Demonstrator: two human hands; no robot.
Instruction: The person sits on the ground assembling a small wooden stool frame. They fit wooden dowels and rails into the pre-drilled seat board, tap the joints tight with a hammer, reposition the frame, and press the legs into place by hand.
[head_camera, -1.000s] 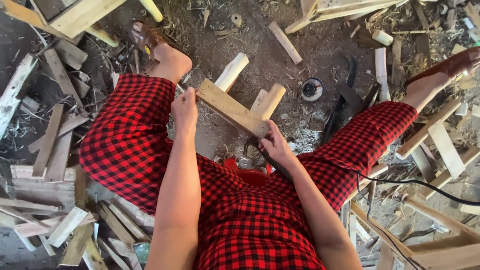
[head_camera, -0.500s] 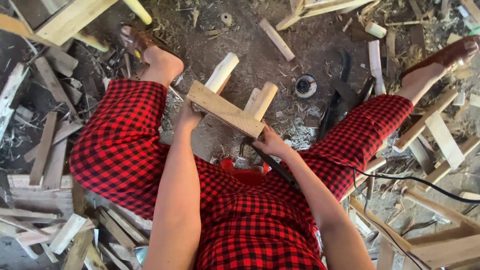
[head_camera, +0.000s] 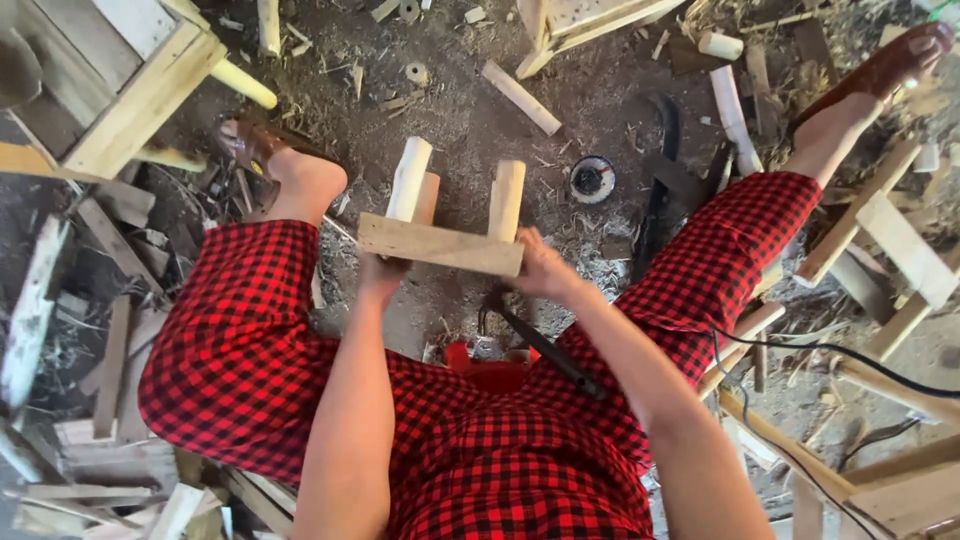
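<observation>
Swinging level now, the wooden frame (head_camera: 440, 243) sits flat between the knees over the dirt floor (head_camera: 600, 110) instead of tilted. Left hand (head_camera: 380, 275) and right hand (head_camera: 540, 268) each stay clamped on an end, so it looks lined up for checking the legs.

My left hand (head_camera: 380, 275) sits behind the wooden board (head_camera: 440, 245), so most of my fingers are out of sight. My right hand (head_camera: 545, 270) wraps the board's end, and its fingertips are hidden too. A third peg (head_camera: 428, 197) is mostly covered by the pale peg (head_camera: 408, 180) in front. My elbows are cut off by the bottom edge. The red thing (head_camera: 490, 365) between my legs is half covered; I cannot tell what it is.
</observation>
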